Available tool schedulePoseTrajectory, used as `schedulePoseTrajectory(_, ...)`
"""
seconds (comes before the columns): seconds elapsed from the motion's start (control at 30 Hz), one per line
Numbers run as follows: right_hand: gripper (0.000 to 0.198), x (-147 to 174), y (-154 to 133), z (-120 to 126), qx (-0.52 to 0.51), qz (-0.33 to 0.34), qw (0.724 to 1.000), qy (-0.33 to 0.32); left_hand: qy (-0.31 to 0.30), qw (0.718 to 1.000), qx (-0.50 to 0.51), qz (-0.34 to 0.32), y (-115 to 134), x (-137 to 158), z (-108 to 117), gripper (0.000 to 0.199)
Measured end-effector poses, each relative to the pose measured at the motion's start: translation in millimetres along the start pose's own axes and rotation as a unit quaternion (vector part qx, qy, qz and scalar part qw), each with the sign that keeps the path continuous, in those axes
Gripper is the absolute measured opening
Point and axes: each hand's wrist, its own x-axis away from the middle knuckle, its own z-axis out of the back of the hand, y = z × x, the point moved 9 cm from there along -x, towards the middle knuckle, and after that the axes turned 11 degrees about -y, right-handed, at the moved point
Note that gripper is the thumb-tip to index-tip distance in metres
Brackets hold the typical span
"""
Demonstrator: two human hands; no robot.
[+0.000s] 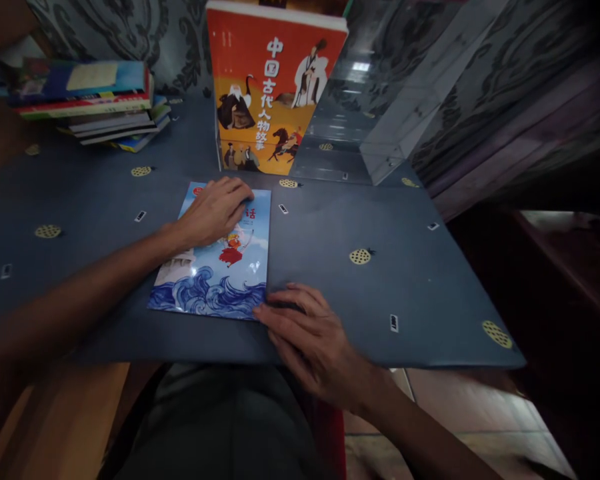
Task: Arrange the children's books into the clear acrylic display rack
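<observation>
Left forearm (105,283) over table (325,227) | right fingers (286,323) at booklet (217,273) corner | open room rightward

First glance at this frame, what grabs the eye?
Probably the orange-red book, standing upright in a clear stand at the back of the table. Next, the blue book lying flat nearer the person, the left hand on its upper part and the right hand at its lower right corner.

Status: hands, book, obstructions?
Left hand on blue book, partly hiding it. Right hand at its lower right corner. Book flat on table; orange book upright beyond.
</observation>
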Motion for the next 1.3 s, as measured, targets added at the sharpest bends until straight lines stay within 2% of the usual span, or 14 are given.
schedulePoseTrajectory(0.17, 0.029, -8.1, -11.4, -12.5, 0.025, 0.016, 0.999, -0.018, 0.001, 1.000, 0.001, -0.009, 0.4, 0.4, -1.1, 0.027)
schedulePoseTrajectory(0.3, 0.028, -41.6, -44.6, -51.4, 0.077, 0.056, 0.993, -0.066, 0.006, 1.000, -0.005, -0.005, -0.1, 1.4, -0.3, 0.026)
schedulePoseTrajectory(0.4, 0.036, -70.8, -65.8, -86.2, 0.103, 0.069, 0.985, -0.121, 0.005, 1.000, -0.010, -0.008, 0.7, 1.9, 0.4, 0.026)
schedulePoseTrajectory(0.53, 0.049, -85.2, -69.2, -108.3, 0.114, 0.063, 0.977, -0.166, -0.004, 1.000, -0.013, -0.006, 1.1, 2.0, 0.4, 0.024)
schedulePoseTrajectory(0.73, 0.050, -50.2, -43.2, -91.9, 0.100, 0.002, 0.980, -0.172, -0.009, 1.000, -0.009, -0.005, 0.6, 2.9, -0.3, 0.024)
schedulePoseTrajectory(0.9, 0.046, -8.8, -26.2, -64.0, 0.095, -0.066, 0.985, -0.127, 0.000, 1.000, -0.003, -0.012, 0.7, 3.3, -0.4, 0.025)
schedulePoseTrajectory(1.0, 0.041, 5.1, -19.4, -48.3, 0.080, -0.092, 0.988, -0.093, 0.007, 1.000, 0.014, -0.021, 0.5, 2.8, -0.2, 0.025)
schedulePoseTrajectory(1.13, 0.032, 1.9, -12.8, -27.6, 0.048, -0.100, 0.993, -0.041, 0.034, 0.999, 0.032, -0.008, -9.4, 11.3, 5.6, 0.026)
schedulePoseTrajectory(1.3, 0.029, -23.7, 13.0, -18.4, 0.059, -0.149, 0.986, -0.037, 0.050, 0.991, 0.025, 0.120, -50.5, 48.6, 13.3, 0.040)
